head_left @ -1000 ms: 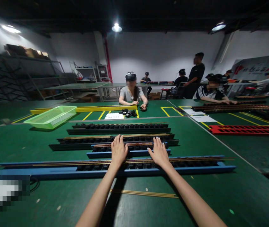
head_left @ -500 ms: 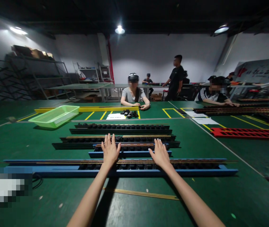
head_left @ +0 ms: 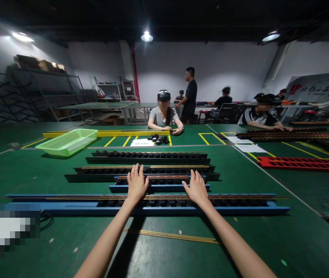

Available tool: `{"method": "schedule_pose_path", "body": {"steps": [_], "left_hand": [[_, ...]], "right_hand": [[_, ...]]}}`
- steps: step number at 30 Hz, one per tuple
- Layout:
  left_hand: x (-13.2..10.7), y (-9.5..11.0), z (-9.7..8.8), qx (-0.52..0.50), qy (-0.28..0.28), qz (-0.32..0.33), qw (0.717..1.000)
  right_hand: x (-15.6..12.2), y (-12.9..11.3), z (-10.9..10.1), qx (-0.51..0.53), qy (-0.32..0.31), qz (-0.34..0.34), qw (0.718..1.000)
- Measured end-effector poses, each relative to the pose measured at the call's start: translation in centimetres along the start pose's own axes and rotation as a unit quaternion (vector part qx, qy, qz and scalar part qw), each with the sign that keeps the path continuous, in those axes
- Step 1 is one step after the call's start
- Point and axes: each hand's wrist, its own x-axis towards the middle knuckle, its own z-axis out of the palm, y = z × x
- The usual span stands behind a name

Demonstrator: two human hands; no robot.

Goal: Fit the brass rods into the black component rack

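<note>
My left hand [head_left: 137,183] is stretched over the left part of a short blue rail [head_left: 164,189], fingers apart and holding nothing. To its right, my right hand [head_left: 196,188] spreads over the same rail's right end, with nothing in it. Whether either palm touches the rail, I cannot tell. Under my wrists runs a long blue rail [head_left: 72,211] fitted with black blocks and thin brass rods [head_left: 234,198]. Beyond my fingertips lie a dark rail with brass rods [head_left: 95,175] and another dark rail [head_left: 153,159]. Loose brass rods [head_left: 176,236] rest on the table between my forearms.
A light green basket [head_left: 68,143] stands at the left, near a yellow rail [head_left: 129,133]. Small black parts [head_left: 158,139] and white paper [head_left: 141,143] lie farther back. A red rail [head_left: 303,163] is at the right. A person [head_left: 164,112] sits opposite; others are behind.
My left hand has shifted slightly right, and its fingers have drawn a little closer together. My right hand has barely moved. In the background, a standing person has moved left.
</note>
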Motion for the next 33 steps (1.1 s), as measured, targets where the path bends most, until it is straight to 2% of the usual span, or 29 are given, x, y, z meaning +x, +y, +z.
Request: {"method": "schedule_pose_path", "body": {"steps": [4, 7, 12, 16, 25, 30, 33], "left_hand": [[0.7, -1.1, -0.6, 0.000, -0.004, 0.010, 1.000], [1.1, -2.8, -0.9, 0.004, 0.011, -0.019, 1.000], [0.7, -5.0, -0.1, 0.009, 0.003, -0.065, 0.998], [0.5, -5.1, 0.2, 0.012, 0.006, -0.057, 0.998], [0.5, -4.7, -0.4, 0.016, 0.020, -0.035, 0.999], [0.5, -5.9, -1.0, 0.020, 0.021, -0.039, 0.999], [0.4, -6.9, -1.4, 0.018, 0.030, -0.065, 0.997]], "right_hand": [[0.0, 0.1, 0.1, -0.002, -0.006, -0.008, 1.000], [0.1, 0.1, 0.1, -0.002, -0.009, -0.011, 1.000], [0.2, 0.1, 0.3, 0.003, -0.013, -0.008, 1.000], [0.2, 0.2, 0.4, 0.007, -0.015, -0.009, 1.000], [0.1, 0.2, 0.3, 0.008, -0.021, -0.018, 1.000], [0.1, 0.2, 0.2, 0.007, -0.021, -0.023, 0.999], [0.1, 0.2, 0.2, 0.005, -0.020, -0.026, 0.999]]}}
